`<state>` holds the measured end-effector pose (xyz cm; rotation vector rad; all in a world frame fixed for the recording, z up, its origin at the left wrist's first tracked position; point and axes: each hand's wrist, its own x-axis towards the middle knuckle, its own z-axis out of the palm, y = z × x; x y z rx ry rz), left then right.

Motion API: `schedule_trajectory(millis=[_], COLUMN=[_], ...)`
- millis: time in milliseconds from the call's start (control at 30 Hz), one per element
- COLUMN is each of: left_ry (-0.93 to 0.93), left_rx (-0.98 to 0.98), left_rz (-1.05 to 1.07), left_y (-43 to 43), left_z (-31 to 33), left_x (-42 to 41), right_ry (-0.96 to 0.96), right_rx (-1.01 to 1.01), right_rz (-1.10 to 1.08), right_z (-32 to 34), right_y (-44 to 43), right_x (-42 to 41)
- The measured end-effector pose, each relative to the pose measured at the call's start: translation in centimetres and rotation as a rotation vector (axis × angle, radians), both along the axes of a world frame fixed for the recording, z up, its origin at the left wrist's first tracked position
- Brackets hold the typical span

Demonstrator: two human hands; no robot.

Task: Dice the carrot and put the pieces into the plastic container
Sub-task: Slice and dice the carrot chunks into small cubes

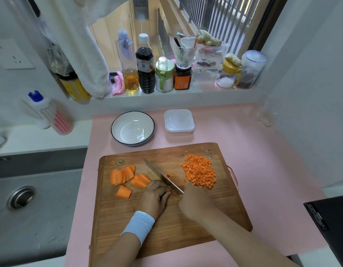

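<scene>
On the wooden cutting board (128, 218) lies a heap of diced carrot (200, 171) at the right. Larger carrot slices (123, 174) and chunks (140, 180) lie at the left, one more chunk (124, 191) nearer me. My right hand (193, 202) grips the handle of a knife (161, 175), whose blade points away to the upper left. My left hand (154, 197), with a light blue wristband, has curled fingers holding carrot against the blade; that carrot is mostly hidden. The white plastic container (179, 122) stands behind the board, with nothing in it.
A white bowl with a dark rim (132, 128) stands left of the container. Bottles and jars (145, 64) line the window sill. A sink (22, 197) lies to the left, a black box (332, 228) at the right edge. The counter top is pink (263, 160).
</scene>
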<state>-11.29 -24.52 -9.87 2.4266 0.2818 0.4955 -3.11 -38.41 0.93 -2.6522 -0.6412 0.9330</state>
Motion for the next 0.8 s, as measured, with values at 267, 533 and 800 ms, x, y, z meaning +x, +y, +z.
schedule_trajectory(millis=[267,533,800], left_ry=[0.010,0.007,-0.005], left_rx=[-0.026,-0.035,-0.036], left_rz=[0.037,0.024,0.022], left_y=[-0.1,-0.1,-0.1], left_z=[0.4,0.3,-0.1], left_x=[-0.1,0.0,0.0], right_ry=[-0.113,-0.112,-0.047], right_rx=[0.045,0.045,0.003], right_rz=[0.028,0.033,0.021], right_z=[0.2,1.2,0.7], right_y=[-0.9,-2.6,-1.9], right_x=[-1.4,-2.0,-1.6])
